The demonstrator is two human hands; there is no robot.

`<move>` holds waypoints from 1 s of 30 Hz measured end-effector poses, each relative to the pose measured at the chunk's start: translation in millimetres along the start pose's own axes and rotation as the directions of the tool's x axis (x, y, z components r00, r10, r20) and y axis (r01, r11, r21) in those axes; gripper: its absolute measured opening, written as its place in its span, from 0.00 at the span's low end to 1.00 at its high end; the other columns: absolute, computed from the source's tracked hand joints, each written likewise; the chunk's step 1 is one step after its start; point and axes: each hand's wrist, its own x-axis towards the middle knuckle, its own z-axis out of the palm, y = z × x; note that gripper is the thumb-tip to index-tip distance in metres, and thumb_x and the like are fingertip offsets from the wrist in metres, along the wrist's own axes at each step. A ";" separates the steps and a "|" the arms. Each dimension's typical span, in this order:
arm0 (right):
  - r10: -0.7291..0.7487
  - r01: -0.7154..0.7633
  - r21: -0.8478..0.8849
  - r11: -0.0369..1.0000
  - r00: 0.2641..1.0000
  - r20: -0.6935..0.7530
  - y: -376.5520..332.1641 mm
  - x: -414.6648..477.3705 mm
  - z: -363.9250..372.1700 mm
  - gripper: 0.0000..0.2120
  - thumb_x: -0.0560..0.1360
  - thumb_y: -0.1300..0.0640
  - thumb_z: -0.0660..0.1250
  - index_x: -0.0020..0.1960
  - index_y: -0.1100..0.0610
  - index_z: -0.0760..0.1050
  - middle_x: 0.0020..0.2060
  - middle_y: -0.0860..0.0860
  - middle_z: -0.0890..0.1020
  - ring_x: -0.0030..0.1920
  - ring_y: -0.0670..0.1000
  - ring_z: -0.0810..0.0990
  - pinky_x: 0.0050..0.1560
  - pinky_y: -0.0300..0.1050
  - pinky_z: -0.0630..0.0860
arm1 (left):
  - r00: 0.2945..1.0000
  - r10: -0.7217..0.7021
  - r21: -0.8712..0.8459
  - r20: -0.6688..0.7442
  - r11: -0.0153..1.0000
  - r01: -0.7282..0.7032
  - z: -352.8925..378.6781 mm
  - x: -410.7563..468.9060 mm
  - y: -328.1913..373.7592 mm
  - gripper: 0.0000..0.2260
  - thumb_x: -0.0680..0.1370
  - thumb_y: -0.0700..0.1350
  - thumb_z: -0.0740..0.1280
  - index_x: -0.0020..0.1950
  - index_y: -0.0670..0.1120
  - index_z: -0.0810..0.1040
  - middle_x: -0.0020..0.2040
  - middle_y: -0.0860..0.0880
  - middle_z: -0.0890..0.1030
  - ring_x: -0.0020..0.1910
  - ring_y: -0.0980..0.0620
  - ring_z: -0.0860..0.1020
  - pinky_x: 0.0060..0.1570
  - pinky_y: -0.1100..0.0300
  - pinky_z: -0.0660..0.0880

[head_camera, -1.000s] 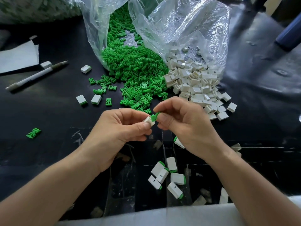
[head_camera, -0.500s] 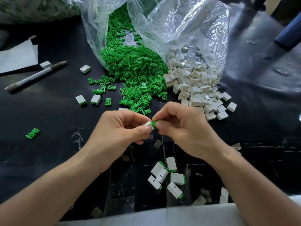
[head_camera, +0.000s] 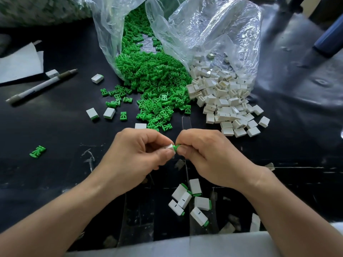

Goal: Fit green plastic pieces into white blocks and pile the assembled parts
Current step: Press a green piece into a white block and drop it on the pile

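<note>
Left hand: pinches white block.
Right hand: pinches green piece, butted against block.
Below hands: assembled pile.

Nothing legible anywhere. The assembled blocks just below the right hand each carry only a short dark dash, not a letter or digit. The pen, well left of the left hand, shows markings too blurred to read.
</note>
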 end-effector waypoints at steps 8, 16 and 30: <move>-0.061 0.070 -0.253 0.965 0.997 0.041 -7.2 -4.0 1.3 0.04 0.69 0.67 0.62 0.37 0.61 0.73 0.30 0.50 0.69 0.29 0.54 0.69 0.28 0.45 0.66 | 0.995 0.098 0.227 -0.023 0.970 -0.090 2.4 -2.7 -4.5 0.08 0.69 0.38 0.74 0.36 0.52 0.82 0.31 0.55 0.81 0.28 0.58 0.76 0.31 0.60 0.76; 0.008 -0.003 0.052 0.999 0.996 -0.090 -2.6 -1.2 3.5 0.08 0.74 0.58 0.61 0.39 0.59 0.74 0.29 0.48 0.72 0.31 0.49 0.71 0.32 0.45 0.69 | 1.000 0.023 -0.101 -0.020 0.995 -0.025 1.0 2.0 -0.2 0.03 0.65 0.42 0.72 0.37 0.47 0.82 0.29 0.49 0.81 0.27 0.58 0.78 0.28 0.67 0.75; 0.172 -0.404 0.838 0.367 0.915 0.366 -10.4 6.2 6.5 0.28 0.69 0.35 0.54 0.45 0.60 0.75 0.32 0.50 0.79 0.31 0.46 0.74 0.30 0.35 0.69 | 0.995 0.095 -0.347 -0.040 0.932 -0.103 1.1 1.6 1.5 0.09 0.59 0.46 0.72 0.37 0.45 0.84 0.48 0.45 0.82 0.42 0.51 0.81 0.41 0.63 0.78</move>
